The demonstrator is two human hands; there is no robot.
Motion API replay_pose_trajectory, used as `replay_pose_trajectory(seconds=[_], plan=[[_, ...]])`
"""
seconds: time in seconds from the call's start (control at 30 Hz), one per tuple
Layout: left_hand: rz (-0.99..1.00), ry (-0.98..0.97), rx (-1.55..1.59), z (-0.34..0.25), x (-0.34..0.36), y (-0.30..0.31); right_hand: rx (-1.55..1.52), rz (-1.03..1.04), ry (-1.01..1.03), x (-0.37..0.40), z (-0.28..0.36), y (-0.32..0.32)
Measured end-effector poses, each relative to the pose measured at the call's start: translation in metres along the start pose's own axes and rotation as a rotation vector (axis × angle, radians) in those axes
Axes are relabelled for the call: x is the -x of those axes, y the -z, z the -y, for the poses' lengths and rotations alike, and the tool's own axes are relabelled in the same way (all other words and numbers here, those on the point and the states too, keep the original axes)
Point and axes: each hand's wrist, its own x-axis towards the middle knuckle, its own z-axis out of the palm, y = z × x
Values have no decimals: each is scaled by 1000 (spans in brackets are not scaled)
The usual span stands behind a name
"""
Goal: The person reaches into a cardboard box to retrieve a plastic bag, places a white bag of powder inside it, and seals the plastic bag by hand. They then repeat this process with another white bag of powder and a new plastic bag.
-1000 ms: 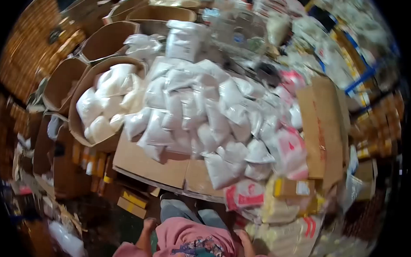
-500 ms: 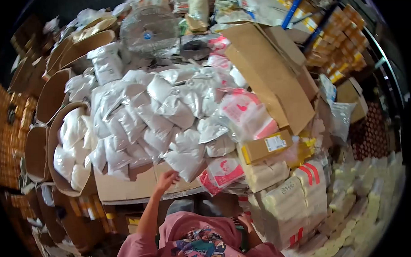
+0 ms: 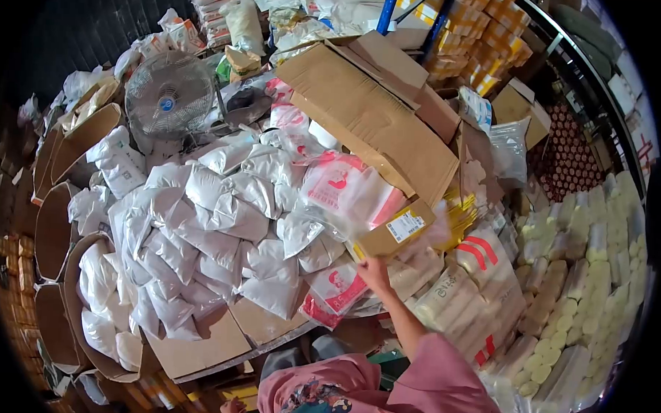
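My right hand (image 3: pixel 374 275) is at the lower left corner of a small cardboard box (image 3: pixel 394 229) with a white label and a yellow edge. Its fingers are closed at that corner. Just left of this hand lie pink-and-white printed plastic bags (image 3: pixel 335 288). My left hand (image 3: pixel 232 409) hangs low at the bottom edge of the view, below the table, its fingers curled and nothing visible in them. A heap of filled clear bags of white material (image 3: pixel 221 210) covers much of the cardboard-topped table (image 3: pixel 202 348).
A large cardboard sheet (image 3: pixel 370 120) leans behind the small box. At the back left stands a fan (image 3: pixel 168 91). Open cartons (image 3: pixel 57 230) line the left side. Plastic-wrapped packs (image 3: pixel 462 298) and stacked pale rolls (image 3: pixel 559 316) fill the right.
My right hand has risen from beside my lap to the small box. My left hand has dropped from the table's front edge to below it. The view has turned to the right.
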Motion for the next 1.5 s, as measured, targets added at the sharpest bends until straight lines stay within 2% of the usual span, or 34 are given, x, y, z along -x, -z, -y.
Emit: replay_pose_trajectory(seconds=[0.07, 0.2, 0.27, 0.3, 0.37, 0.4, 0.47, 0.5, 0.67, 0.77, 0.87, 0.97, 1.07, 1.13, 1.17, 1.2, 1.23, 1.27, 1.37, 1.4, 1.5], plan=[[70, 69, 57, -12, 30, 6, -47, -151, 31, -35, 12, -2], [142, 21, -54, 5, 26, 3, 324, -222, 99, -89, 47, 22], [171, 11, -91, 12, 32, -2, 542, -317, 172, -111, 40, 26], [182, 8, -100, 19, 36, -2, 690, -170, 98, -123, 28, 25], [194, 7, -110, 38, 49, 1, 890, -212, 172, -147, -28, 3], [194, 15, -115, 48, 58, 4, 806, 59, 45, -135, 11, 29], [188, 30, -112, 61, 71, 5, 823, -34, 25, -150, -24, 3], [181, 38, -111, 66, 77, 6, 842, 19, -58, -151, -11, 4], [160, 46, -109, 79, 88, 11, 762, -74, 71, -151, -7, 7], [162, 39, -106, 79, 89, 8, 574, -18, 36, -152, 7, 24], [173, 22, -111, 77, 88, 5, 569, -12, -7, -157, 15, 36], [188, -4, -111, 71, 84, 0, 641, -128, 151, -172, -21, 29], [205, -38, -105, 69, 80, -1, 786, -75, 215, -172, -17, 37], [228, -79, -81, 68, 71, 0, 808, 34, 201, -165, 12, 59], [248, -103, -64, 68, 66, 0, 796, 8, 140, -172, -2, 52], [239, -177, -72, 60, 76, -6, 751, -96, 251, -169, -5, 54], [177, -126, -140, 53, 80, -10, 613, -191, 330, -162, -12, 57], [209, -121, -121, 63, 68, -5, 431, -224, 336, -159, -2, 62], [208, -79, -120, 73, 53, -2, -23, -241, 163, -152, 0, 68], [193, -69, -131, 72, 51, -3, -8, -266, 167, -163, -26, 59], [168, -55, -151, 71, 49, -8, -649, -356, -26, -189, -85, 27]])
